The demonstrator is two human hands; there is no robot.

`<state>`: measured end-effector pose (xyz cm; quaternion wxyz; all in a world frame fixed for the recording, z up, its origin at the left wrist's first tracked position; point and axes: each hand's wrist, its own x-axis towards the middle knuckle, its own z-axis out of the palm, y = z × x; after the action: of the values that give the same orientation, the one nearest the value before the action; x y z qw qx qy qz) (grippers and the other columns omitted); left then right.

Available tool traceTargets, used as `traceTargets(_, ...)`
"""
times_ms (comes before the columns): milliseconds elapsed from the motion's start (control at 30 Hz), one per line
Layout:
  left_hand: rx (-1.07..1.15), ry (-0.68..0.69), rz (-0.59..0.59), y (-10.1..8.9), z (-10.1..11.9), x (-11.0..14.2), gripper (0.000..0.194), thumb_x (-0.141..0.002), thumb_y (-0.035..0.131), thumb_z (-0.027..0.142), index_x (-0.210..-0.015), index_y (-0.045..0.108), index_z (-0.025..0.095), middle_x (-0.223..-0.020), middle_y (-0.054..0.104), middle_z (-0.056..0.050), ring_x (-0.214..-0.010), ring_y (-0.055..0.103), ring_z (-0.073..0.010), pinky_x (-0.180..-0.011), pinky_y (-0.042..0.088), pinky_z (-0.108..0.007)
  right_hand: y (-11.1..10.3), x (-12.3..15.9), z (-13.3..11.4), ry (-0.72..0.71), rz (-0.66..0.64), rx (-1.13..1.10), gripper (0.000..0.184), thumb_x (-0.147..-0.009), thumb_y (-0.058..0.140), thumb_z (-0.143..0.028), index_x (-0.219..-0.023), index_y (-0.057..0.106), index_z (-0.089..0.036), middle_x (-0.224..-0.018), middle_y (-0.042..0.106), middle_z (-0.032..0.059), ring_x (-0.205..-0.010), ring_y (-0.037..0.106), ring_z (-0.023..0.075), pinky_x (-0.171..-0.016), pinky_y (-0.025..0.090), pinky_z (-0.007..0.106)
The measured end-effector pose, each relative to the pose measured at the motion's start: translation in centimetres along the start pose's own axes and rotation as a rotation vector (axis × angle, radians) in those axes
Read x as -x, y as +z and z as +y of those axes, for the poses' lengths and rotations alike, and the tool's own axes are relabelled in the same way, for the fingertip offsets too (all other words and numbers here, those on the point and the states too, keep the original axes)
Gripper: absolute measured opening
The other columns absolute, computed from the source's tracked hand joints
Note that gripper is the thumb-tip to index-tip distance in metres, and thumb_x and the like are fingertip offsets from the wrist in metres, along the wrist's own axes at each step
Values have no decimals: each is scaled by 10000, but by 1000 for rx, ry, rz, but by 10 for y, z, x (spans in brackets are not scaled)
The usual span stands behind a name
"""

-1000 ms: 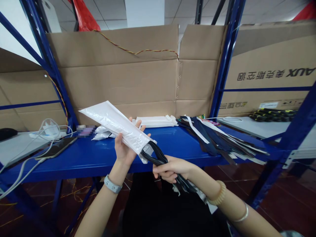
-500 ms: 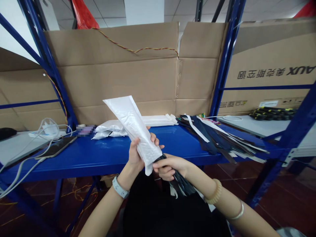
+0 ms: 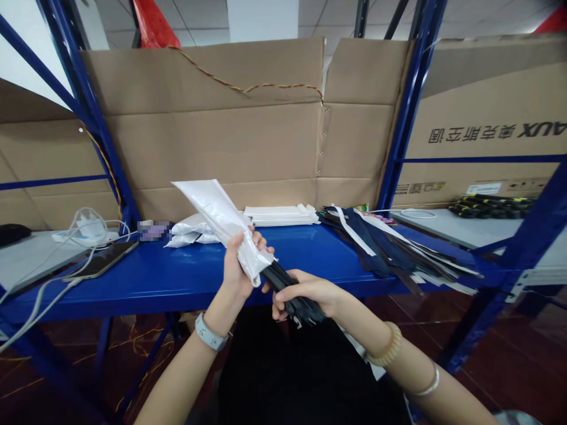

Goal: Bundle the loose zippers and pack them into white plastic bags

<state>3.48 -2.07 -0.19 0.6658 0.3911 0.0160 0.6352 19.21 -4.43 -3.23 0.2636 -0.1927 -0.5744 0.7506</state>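
A white plastic bag (image 3: pixel 217 212) slants up and to the left over the blue shelf. My left hand (image 3: pixel 239 268) is closed around its lower part, near the mouth. Out of that mouth comes a bundle of dark strips (image 3: pixel 279 277), their upper ends hidden inside the bag. Below the mouth my right hand (image 3: pixel 305 295) grips the bundle, thumb on top and fingers underneath. The loose ends of the strips hang past the right hand, over my lap. Both hands are in front of the shelf's front edge.
On the blue shelf (image 3: pixel 177 283) lie white filled bags (image 3: pixel 195 231), a stack of flat white packets (image 3: pixel 281 216) and a pile of dark and white strips (image 3: pixel 381 242). At left are a tablet-like device (image 3: pixel 106 260) and white cables (image 3: pixel 88 230). A cardboard panel (image 3: pixel 230 141) stands behind.
The bag has moved down and left with my left hand. More of the dark bundle shows between bag and right hand, and its loose ends sit closer to the right hand.
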Motion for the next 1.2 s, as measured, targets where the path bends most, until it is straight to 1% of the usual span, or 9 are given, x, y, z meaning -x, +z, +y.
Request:
traceTargets(133,-34,141,73,-15,25,-11,161,-813,518,317,-883,566,179,-703,478,16,-634,495,-100,-701,475,-276,4,-3,-1,-99,146,53,443,-686,742,-214,-1066,517,-177,-845,645,41,-711,660,182,-575,510,257)
traceTargets(267,-65,249,118,-25,36,-15,175,-803,541,326,-884,578,177,-742,539,-3,-694,546,-113,-757,481,-291,6,-8,1,-277,384,108,401,-707,712,-196,-1062,528,-169,-730,633,10,-603,611,126,-534,452,215)
traceTargets(333,-78,262,143,-25,34,-15,197,-788,564,339,-900,587,178,-774,568,-15,-746,572,-128,-813,478,-317,5,-9,1,-353,454,135,348,-726,689,-189,-1040,545,-150,-648,622,2,-571,581,112,-540,434,214)
traceTargets(533,-84,221,145,-18,14,-13,250,-777,587,354,-955,588,179,-810,597,-31,-820,601,-159,-915,443,-367,1,-8,1,-412,489,130,231,-743,655,-191,-950,575,-131,-599,613,7,-533,546,104,-530,399,221)
traceTargets(833,-167,32,141,-3,-28,8,268,-803,580,305,-1054,542,221,-876,627,-24,-901,621,-205,-823,480,-358,4,-8,0,-430,515,134,114,-702,627,-154,-799,567,-146,-585,565,-17,-501,496,87,-461,324,200)
traceTargets(900,-240,37,155,-2,-30,10,292,-789,613,269,-1068,551,209,-952,645,-40,-965,612,-211,-837,475,-336,-1,-7,-2,-450,531,155,97,-702,619,-157,-787,571,-148,-601,568,-14,-512,496,89,-467,326,204)
traceTargets(1000,-370,108,240,-2,-25,7,362,-713,706,183,-1053,581,187,-1026,659,-47,-1003,605,-187,-854,466,-275,-9,-4,-6,-514,600,231,94,-712,624,-174,-795,586,-149,-614,581,-5,-527,497,97,-498,352,220)
traceTargets(1100,-392,196,320,-4,-16,2,498,-657,753,130,-1105,561,232,-1074,658,-31,-1008,611,-175,-850,482,-277,-17,-3,-10,-568,704,329,139,-722,658,-228,-805,579,-149,-611,588,1,-526,505,108,-516,376,238)
traceTargets(1200,-309,118,405,-7,-8,-2,463,-697,739,218,-1122,557,255,-1077,663,-49,-959,637,-199,-781,523,-326,-20,-2,-13,-602,787,397,281,-705,700,-272,-923,553,-174,-702,603,0,-533,530,113,-534,422,254)
